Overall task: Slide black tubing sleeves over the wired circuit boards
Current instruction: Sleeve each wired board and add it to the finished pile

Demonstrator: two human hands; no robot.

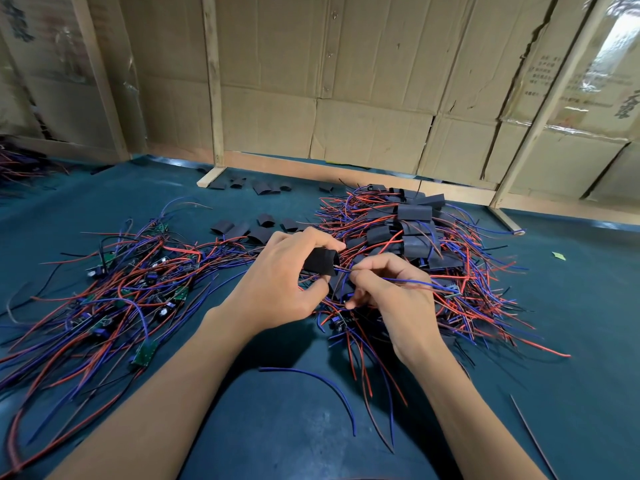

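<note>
While left hand (277, 282) grips it, black sleeve (320, 261) gapes flattened

Both forearms are bare, with no sleeves in view. The left hand (277, 282) and right hand (391, 296) wear no gloves, rings or watch.
</note>
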